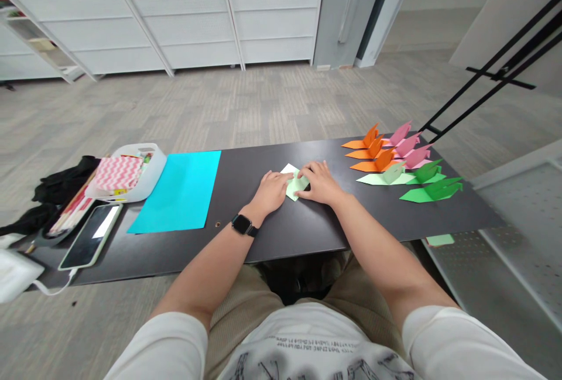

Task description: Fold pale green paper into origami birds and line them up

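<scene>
A small pale green piece of folded paper (293,190) lies on the dark table, turned like a diamond, with a whiter flap at its far corner. My left hand (272,189), with a black watch (242,225) on its wrist, grips the left side of the paper with its fingertips. At the right edge, my right hand (321,184) pinches the same paper between thumb and curled fingers. Fingers cover parts of both sides, so the exact folds cannot be made out.
Folded paper birds stand at the right: orange (373,161), pink (406,144), pale green (392,175) and green (432,190). Leftward lie a bright blue sheet (180,192), a white basket (151,178) and a phone (91,236) on a cable. The near table edge (302,252) passes above my lap.
</scene>
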`<state>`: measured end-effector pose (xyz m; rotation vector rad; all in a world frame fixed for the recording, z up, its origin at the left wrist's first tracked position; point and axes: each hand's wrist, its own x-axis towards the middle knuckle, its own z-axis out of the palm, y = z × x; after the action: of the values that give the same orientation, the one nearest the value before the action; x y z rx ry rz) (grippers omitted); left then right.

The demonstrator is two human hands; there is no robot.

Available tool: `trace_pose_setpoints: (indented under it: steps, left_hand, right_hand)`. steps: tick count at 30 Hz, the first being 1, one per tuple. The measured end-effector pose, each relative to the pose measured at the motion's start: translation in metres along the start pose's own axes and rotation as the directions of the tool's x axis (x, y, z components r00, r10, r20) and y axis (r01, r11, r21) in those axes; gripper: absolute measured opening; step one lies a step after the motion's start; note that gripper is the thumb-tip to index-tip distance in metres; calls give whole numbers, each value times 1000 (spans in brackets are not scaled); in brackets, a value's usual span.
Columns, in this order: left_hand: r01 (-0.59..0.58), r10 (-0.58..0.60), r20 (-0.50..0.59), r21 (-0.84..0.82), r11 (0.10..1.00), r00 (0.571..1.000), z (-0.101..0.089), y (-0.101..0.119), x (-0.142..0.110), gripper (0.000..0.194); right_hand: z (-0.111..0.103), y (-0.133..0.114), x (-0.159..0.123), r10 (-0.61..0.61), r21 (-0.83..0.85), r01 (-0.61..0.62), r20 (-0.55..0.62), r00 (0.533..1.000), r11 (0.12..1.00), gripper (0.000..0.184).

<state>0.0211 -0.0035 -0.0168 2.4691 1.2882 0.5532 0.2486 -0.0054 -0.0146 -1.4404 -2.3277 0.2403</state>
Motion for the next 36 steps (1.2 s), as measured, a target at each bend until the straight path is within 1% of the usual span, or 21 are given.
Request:
trace_pose_setpoints:
  steps: [3,5,7,10,12,14,17,21,23,25,28,29,32,36]
  left_hand:
    - [6,-6,4,-11,1000,1000,-1,0,-1,42]
    - [6,-5,13,-11,1000,1000,-1,0,-1,42]
    - [7,-7,16,-12,1000,1000,-2,1,-2,42]
    - [13,-12,15,-16,1000,1000,-3,2,-2,42]
    - [14,-13,17,-17,1000,1000,-4,2,-1,42]
    - [19,-18,16,-15,1000,1000,-4,1,-1,42]
    - [24,-24,11,-5,1000,1000,-4,1,0,42]
    - [11,-11,-13,-9,1000,1000,-4,0,0,43]
    - [-7,6,-42,-26,1000,999,-5,-3,0,42]
    - [3,-7,-98,-38,999,995,-9,-8,0,39]
    - [104,-107,-194,-28,994,975,-17,-21,-2,37]
    - [134,-136,-203,-21,991,970,-20,-26,-4,37]
    - [155,-153,-175,-3,988,973,-24,-34,-7,32]
    - [140,-137,-156,12,990,978,-23,-32,-8,25]
  right_hand:
    - [-1,-7,-4,-42,16,41,29,999,999,62]
    - [-2,-8,-5,-63,55,61,33,998,997,64]
    - [-5,-6,-3,-60,102,61,-17,998,993,53]
    - [-11,1,3,24,130,-2,-171,985,992,25]
    - [-14,5,6,89,126,-59,-254,963,990,17]
    - [-15,6,7,113,119,-81,-283,952,989,15]
    - [-9,2,8,82,103,-58,-242,967,993,14]
    - [5,-5,10,22,49,-17,-110,994,999,18]
    - [8,-5,10,8,21,-7,-55,998,1000,20]
    - [9,-3,11,15,3,-15,-22,1000,1000,22]
    - [4,3,10,45,-4,-45,-2,999,999,24]
    - [3,5,10,55,-3,-55,0,998,998,24]
    - [0,11,10,79,2,-79,-5,997,997,25]
    - [1,14,10,90,8,-90,-8,996,996,26]
